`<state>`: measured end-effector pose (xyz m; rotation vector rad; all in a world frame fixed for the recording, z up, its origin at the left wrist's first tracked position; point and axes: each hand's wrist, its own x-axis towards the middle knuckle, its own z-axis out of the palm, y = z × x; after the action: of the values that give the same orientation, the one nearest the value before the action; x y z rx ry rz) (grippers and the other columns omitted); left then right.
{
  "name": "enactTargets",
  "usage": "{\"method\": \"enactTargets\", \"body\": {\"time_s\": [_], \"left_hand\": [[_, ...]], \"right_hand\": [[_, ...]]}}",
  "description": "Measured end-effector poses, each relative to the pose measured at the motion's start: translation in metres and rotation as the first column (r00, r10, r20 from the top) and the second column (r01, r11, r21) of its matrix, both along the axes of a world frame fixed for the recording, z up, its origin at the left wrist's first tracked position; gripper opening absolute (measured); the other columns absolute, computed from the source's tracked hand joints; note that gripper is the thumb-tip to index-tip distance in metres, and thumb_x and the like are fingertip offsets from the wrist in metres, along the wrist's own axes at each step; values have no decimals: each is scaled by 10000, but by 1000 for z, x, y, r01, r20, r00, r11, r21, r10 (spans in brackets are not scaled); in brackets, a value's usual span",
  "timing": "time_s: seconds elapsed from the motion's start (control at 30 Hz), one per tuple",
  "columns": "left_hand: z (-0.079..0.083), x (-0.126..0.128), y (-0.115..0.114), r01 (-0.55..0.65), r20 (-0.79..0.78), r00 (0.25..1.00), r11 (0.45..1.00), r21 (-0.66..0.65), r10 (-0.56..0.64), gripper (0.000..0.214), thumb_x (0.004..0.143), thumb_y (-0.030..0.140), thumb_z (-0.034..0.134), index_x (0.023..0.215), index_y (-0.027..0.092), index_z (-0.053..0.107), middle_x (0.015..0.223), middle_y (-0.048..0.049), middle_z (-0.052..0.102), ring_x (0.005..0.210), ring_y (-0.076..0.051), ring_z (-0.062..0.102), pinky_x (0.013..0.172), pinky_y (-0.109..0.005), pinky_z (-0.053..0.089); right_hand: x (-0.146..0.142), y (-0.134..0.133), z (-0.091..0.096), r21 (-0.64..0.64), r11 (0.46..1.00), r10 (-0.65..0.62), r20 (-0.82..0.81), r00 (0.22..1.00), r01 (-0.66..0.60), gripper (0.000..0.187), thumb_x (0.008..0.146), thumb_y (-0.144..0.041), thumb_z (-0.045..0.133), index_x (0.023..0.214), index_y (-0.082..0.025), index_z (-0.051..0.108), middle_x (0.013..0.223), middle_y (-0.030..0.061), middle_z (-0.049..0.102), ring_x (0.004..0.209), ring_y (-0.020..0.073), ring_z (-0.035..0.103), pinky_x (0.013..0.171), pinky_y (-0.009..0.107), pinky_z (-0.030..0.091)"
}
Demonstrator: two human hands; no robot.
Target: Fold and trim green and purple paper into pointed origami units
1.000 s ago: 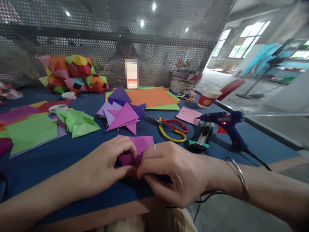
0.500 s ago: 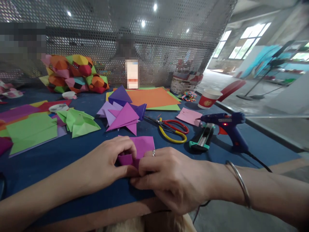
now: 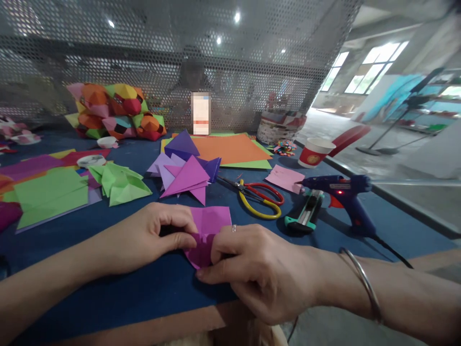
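A magenta sheet of paper (image 3: 211,217), creased and partly folded at its near side, is between my two hands near the table's front edge. My left hand (image 3: 158,235) pinches its left side between thumb and fingers. On the right side, my right hand (image 3: 259,269), with a ring and a bracelet, grips the near edge with curled fingers. Just beyond the sheet lie folded magenta paper pieces (image 3: 189,179), beside lilac (image 3: 163,168) and dark purple ones (image 3: 183,144).
Yellow-and-red-handled scissors (image 3: 261,199), a green-black cutter (image 3: 306,211) and a blue glue gun (image 3: 338,185) with a lit red light lie to the right. Green folded paper (image 3: 122,182) is at left. Behind are orange sheets (image 3: 226,146), a paper cup (image 3: 315,153) and colourful paper balls (image 3: 122,108).
My left thumb and fingers have shifted on the magenta paper, and more of its folded near part now shows between my hands. The view has tilted slightly.
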<state>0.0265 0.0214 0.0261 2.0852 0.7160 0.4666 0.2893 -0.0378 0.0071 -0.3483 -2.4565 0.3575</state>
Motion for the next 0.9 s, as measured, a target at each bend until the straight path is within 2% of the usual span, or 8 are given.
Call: {"method": "enactTargets", "body": {"time_s": [0.1,0.2,0.33,0.43,0.6,0.9], "left_hand": [[-4,2,-6,-33,1,999,990,134,33,200,985,243,730,809,267,823,786,72,777,757,-122,696,736,-225,498],[-7,2,-8,-52,-12,998,971,235,56,182,961,212,740,825,285,836,789,80,808,800,-141,699,806,-274,467],[-7,3,-11,-154,-41,985,961,230,168,76,913,243,789,898,287,850,850,48,818,847,-193,704,819,-325,459],[-7,4,-12,-198,-81,973,960,200,217,67,901,272,792,840,265,820,819,31,781,805,-202,685,777,-333,457],[-8,4,-11,-183,3,982,955,233,187,100,855,217,812,762,247,793,783,46,732,766,-162,664,750,-308,459],[-14,0,-7,-139,35,990,930,341,135,222,839,70,921,777,266,836,759,108,777,745,-104,691,765,-261,470]], "right_hand": [[0,-1,-2,-40,998,-59,-44,997,57,417,900,0,537,1126,-90,875,984,104,822,796,163,738,691,253,589],[1,-2,-1,-50,996,-74,-3,997,74,398,935,1,547,1144,-99,871,1010,109,823,820,170,745,720,269,617],[2,-3,0,-50,995,-79,67,995,82,387,970,-13,549,1156,-117,871,1029,110,819,832,177,734,723,290,627],[2,-2,-1,-25,996,-80,51,996,81,381,959,-7,555,1138,-118,872,1006,100,817,794,170,715,698,286,611],[3,-1,-5,22,994,-108,42,993,107,344,947,-13,584,1114,-132,861,1006,99,815,820,181,732,703,284,605],[3,1,-4,33,994,-104,-2,995,104,327,946,4,578,1052,-130,857,967,84,794,770,165,695,683,281,564]]}}
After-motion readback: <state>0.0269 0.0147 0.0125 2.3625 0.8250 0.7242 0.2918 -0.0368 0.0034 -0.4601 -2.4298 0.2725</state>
